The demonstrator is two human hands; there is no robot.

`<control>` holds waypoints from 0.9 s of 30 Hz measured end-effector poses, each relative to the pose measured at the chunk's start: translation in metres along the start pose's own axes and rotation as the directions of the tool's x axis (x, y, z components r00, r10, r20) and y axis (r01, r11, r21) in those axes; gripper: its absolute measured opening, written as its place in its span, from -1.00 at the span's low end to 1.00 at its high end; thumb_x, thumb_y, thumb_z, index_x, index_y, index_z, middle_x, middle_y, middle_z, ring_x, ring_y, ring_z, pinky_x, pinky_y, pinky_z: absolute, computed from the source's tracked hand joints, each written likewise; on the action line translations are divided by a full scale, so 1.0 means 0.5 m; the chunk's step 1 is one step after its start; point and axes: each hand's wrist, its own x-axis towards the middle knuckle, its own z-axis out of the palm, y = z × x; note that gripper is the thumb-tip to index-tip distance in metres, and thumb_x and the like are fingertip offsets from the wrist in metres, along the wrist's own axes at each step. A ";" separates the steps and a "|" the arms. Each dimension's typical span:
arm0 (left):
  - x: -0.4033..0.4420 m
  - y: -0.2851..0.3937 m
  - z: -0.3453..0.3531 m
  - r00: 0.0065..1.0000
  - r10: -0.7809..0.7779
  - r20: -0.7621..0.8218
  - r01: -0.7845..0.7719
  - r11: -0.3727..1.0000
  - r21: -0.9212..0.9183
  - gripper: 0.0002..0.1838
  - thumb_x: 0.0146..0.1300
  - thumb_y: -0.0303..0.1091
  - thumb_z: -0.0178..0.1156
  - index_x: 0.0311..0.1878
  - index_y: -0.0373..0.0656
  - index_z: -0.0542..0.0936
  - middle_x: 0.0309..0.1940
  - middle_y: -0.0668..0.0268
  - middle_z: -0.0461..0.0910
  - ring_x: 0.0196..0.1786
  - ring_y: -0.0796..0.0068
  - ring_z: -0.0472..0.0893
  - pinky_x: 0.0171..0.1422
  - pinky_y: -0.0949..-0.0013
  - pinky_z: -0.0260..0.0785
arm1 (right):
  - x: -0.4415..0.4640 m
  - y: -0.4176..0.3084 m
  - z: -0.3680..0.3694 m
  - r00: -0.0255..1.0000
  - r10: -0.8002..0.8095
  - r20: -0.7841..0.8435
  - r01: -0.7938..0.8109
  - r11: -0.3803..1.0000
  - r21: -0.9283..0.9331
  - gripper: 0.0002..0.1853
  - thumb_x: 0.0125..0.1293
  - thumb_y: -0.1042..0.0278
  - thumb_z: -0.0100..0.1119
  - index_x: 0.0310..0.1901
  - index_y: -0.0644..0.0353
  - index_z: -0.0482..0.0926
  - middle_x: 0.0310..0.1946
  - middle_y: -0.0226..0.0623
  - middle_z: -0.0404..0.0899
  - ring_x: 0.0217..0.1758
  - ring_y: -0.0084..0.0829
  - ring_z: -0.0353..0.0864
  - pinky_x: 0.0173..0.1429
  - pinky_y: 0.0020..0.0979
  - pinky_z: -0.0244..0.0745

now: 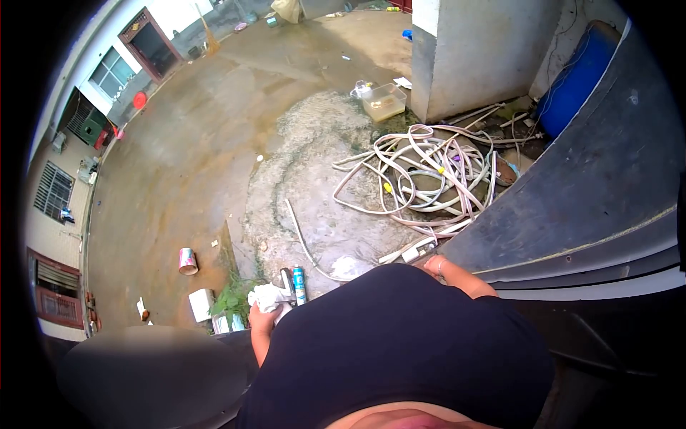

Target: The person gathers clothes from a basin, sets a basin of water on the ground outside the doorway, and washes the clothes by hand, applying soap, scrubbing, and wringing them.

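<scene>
My left hand (263, 318) is closed on a crumpled white cloth (269, 297), at the lower middle of the head view. Just right of the cloth stands a blue can (299, 284), with a dark can beside it. My right hand (433, 265) is at the foot of the dark panel (572, 193), partly hidden behind my dark shirt; its fingers are too small and covered to read. Near it lies a small white object (417, 249), at the lower end of a tangled pale hose (429, 171).
A clear plastic tub (384, 103) sits by a concrete pillar (457, 64). Behind the pillar leans a blue barrel (579, 79). A round tin (187, 262), a white box (201, 305) and green weeds (234, 297) are on the left. Wet ground spreads toward the buildings.
</scene>
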 end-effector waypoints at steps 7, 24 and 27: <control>0.005 -0.013 -0.015 1.000 0.011 0.016 -0.010 0.998 -0.065 -0.47 -0.33 -0.34 0.46 -0.17 -0.25 0.56 -0.29 0.22 0.62 -0.22 0.41 0.59 -0.08 0.37 0.38 | 0.037 -0.011 0.012 0.996 -0.061 0.070 0.065 0.996 -0.060 -0.71 0.10 0.33 0.02 -0.13 0.08 0.60 -0.10 -0.23 0.57 -0.03 -0.25 0.55 -0.06 -0.28 0.47; -0.012 0.032 -0.046 0.999 -0.043 0.032 0.045 0.997 -0.056 -0.50 -0.32 -0.47 0.43 -0.18 -0.27 0.54 -0.29 0.25 0.61 -0.23 0.43 0.58 -0.09 0.38 0.39 | 0.070 -0.021 0.043 0.998 -0.008 0.056 0.002 0.994 0.105 -0.74 -0.08 0.39 0.17 -0.27 0.07 0.64 -0.26 -0.25 0.62 -0.18 -0.27 0.61 -0.18 -0.28 0.48; -0.013 0.036 -0.047 0.999 -0.032 0.036 0.033 0.999 -0.043 -0.50 -0.32 -0.45 0.43 -0.18 -0.27 0.54 -0.29 0.24 0.61 -0.22 0.42 0.59 -0.08 0.38 0.39 | 0.071 -0.022 0.049 0.999 -0.028 0.036 0.026 0.999 0.047 -0.72 -0.14 0.41 0.19 -0.27 0.08 0.64 -0.26 -0.23 0.62 -0.18 -0.26 0.61 -0.21 -0.28 0.48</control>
